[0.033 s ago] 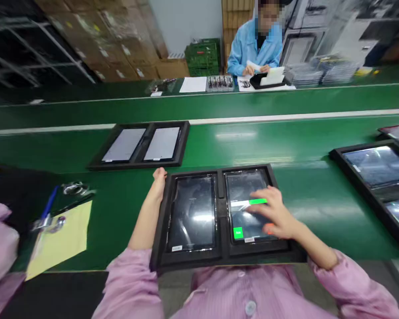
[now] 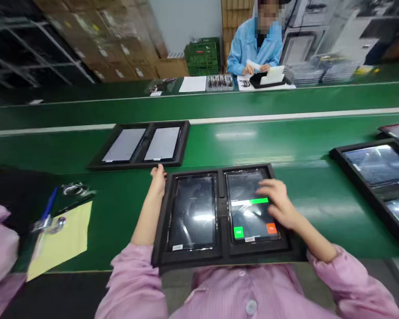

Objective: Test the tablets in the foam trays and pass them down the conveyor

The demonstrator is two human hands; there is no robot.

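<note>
A black foam tray [image 2: 221,248] lies before me at the table's front edge, with two screen devices set side by side in it. The left tablet [image 2: 193,212] has a dark screen with light reflections and a small white label. On the right tablet [image 2: 246,186] show a white-and-green bar, a green square and an orange-red square. My left hand [image 2: 158,180] is closed at the tray's upper left edge, its fingers partly hidden. Over the right side of the right tablet is my right hand [image 2: 277,201], fingers apart and holding nothing; whether a fingertip touches the glass I cannot tell.
Another tray [image 2: 146,164] with two pale-screened tablets lies farther back on the green table. More tablets in a tray [image 2: 355,177] are at right. Yellow paper [image 2: 66,239] and a blue pen [image 2: 49,204] lie left, near another person's sleeve. A person in blue [image 2: 256,48] sits opposite.
My right hand has shifted slightly up and to the right over the right tablet, uncovering the orange-red square. My left hand stays at the tray's edge.
</note>
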